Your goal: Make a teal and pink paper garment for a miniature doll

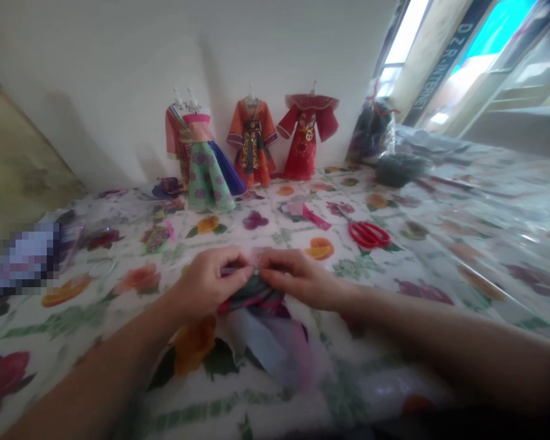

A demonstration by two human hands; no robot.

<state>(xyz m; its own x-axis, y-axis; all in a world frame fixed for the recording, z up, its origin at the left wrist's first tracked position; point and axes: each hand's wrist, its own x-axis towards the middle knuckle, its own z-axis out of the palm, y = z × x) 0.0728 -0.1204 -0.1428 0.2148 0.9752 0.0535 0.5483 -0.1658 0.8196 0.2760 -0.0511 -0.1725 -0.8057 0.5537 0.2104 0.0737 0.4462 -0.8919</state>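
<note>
My L hand (208, 278) & R hand (307, 281) pinch the cloth (266, 345) by its top edge, mid-counter (50, 342). Dresses (302, 156) at back look done; this one's loose, prob. unfinished imo. Scissors (369, 235) aside.

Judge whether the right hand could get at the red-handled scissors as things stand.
Probably yes: nothing visible blocks the short way to the red-handled scissors, though the right hand would likely have to release the bunched fabric.

Counter (50, 330): fruit-print cover
Scissors (369, 234): red handles
Pink strip (316, 217): left of scissors
Small dresses (207, 171): behind scissors, leftward
Tied bag (373, 131): behind scissors, rightward
</note>
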